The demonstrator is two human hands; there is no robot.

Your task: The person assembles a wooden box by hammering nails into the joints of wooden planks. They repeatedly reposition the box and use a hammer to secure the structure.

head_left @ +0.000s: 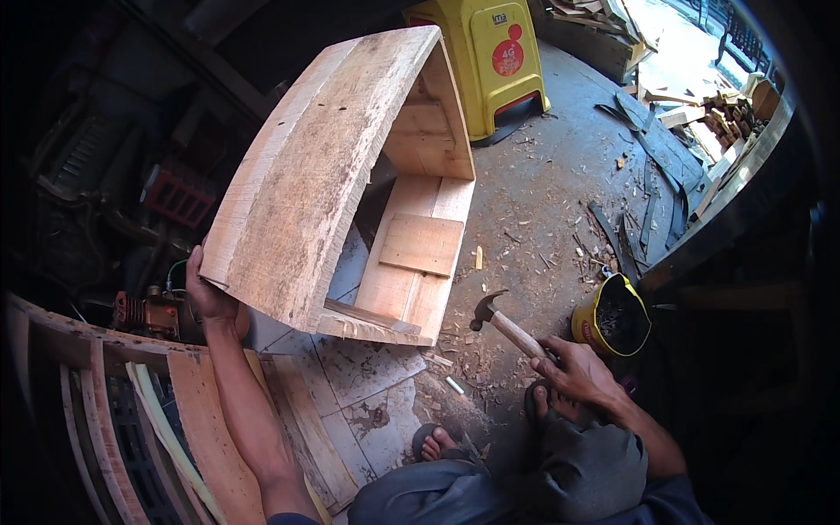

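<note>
At the lower edge of the frame the person's knees in dark trousers and two feet in sandals (435, 444) are seen, on a floor of grey tiles (367, 411) and dusty concrete. The right hand (577, 372), in the lower right part, is closed around the wooden handle of a hammer (506, 325); the metal head of the hammer points up and to the left, above the floor covered with wood chips. A small white piece (455, 385) lies on the floor just below the hammer. Near the right hand, a little more to the right, stands a yellow container (612, 317) with dark content inside.

In the lower left, a curved frame of wooden slats (131, 411) lies beside the left forearm. The left hand (210, 293), at the middle left, grips the lower left corner of a wooden box (332, 175), with the fingers behind the board, so they cannot be seen. The box fills the centre and upper centre of the frame; it is tilted, with the wide rough board toward the person and the open side to the right. Inside, a small flat board (423, 245) rests on the inner panel.

Farther, at the top centre, a yellow plastic stool (490, 61) stands just behind the box. In the upper right, dark strips (652, 175) and wood offcuts (726, 118) lie on the concrete.
</note>
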